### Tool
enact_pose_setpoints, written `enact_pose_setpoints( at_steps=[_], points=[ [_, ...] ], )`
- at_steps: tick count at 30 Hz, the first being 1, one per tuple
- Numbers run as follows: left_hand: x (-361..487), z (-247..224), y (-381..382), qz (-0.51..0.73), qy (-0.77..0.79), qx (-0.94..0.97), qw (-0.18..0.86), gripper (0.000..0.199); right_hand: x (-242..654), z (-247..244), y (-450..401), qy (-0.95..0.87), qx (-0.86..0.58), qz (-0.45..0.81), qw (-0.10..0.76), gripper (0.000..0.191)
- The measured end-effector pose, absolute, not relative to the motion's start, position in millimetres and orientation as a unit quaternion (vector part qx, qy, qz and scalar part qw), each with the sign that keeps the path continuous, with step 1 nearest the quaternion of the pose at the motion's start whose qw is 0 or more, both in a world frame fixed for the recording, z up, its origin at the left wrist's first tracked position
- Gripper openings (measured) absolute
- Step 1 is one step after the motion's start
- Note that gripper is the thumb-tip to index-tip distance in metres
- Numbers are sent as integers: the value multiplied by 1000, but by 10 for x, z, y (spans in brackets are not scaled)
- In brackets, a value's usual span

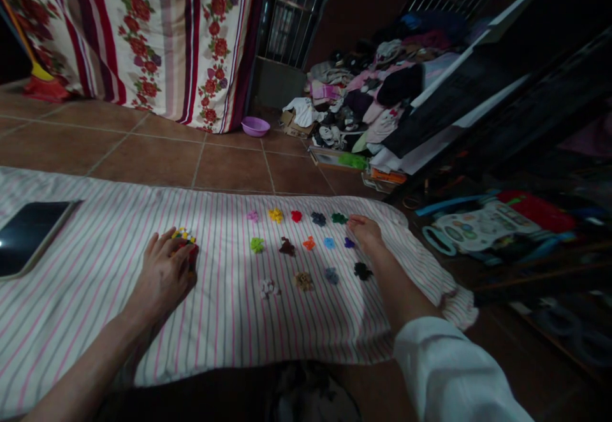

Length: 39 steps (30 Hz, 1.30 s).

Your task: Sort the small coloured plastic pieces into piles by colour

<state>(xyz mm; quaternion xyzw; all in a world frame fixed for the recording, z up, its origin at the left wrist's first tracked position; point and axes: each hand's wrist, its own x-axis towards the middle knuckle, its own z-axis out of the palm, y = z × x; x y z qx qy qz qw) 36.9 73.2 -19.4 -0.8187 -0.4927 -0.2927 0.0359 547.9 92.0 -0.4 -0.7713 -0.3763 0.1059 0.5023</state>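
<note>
My left hand [166, 262] rests on the striped cloth, its fingers closed round a small multicoloured build of toy bricks [185, 236]. Yellow, white, green and red show on the build; the palm side is hidden. Across the cloth, my right hand [366, 232] has its fingers drawn together beside the dark green pile of tiny bricks [339, 218]. Whatever lies between those fingertips is too small to make out. Below that hand are a small purple pile [349, 242] and a black pile [362, 271].
Several sorted piles, among them yellow [275, 215], red [296, 216], lime [257, 245], brown [287, 246] and tan [303, 281], lie between my hands. A tablet-like device [31, 237] sits at far left. Beyond the striped cloth [229, 339] stand a purple basin [255, 127] and heaped clothes [363, 97].
</note>
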Motion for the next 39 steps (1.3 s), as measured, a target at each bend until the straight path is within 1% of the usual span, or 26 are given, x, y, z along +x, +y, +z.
enact_pose_setpoints(
  at_steps=[3,6,11,16,21,24,27,29,32,35,39],
  points=[
    [342,-208,743,-287,-492,-821,30,30,5445,42,876,-313,-791,132,508,14],
    [307,-213,751,-276,-490,-826,39,30,5391,85,825,-305,-794,135,508,14],
    [275,-169,716,-271,-494,-826,30,30,5231,85,836,-333,-786,130,504,17],
    [245,-131,665,-272,-505,-819,11,31,4881,163,931,-409,-752,154,493,24],
    [205,-103,609,-272,-503,-820,4,31,4160,274,954,-484,-712,176,477,25],
    [176,-74,579,-272,-496,-824,-21,33,3535,242,911,-541,-666,204,471,29],
    [140,-50,559,-262,-490,-831,-35,35,2908,176,836,-616,-593,228,466,25],
    [115,-42,549,-257,-482,-836,-39,37,2557,137,782,-662,-556,218,452,23],
    [77,-40,535,-260,-468,-843,-45,39,2178,84,734,-724,-518,186,416,28],
    [45,-47,530,-278,-458,-843,-48,36,1949,18,750,-750,-530,134,371,28],
    [16,-59,548,-299,-446,-842,-52,33,1788,-71,839,-757,-560,78,328,19]
  ],
)
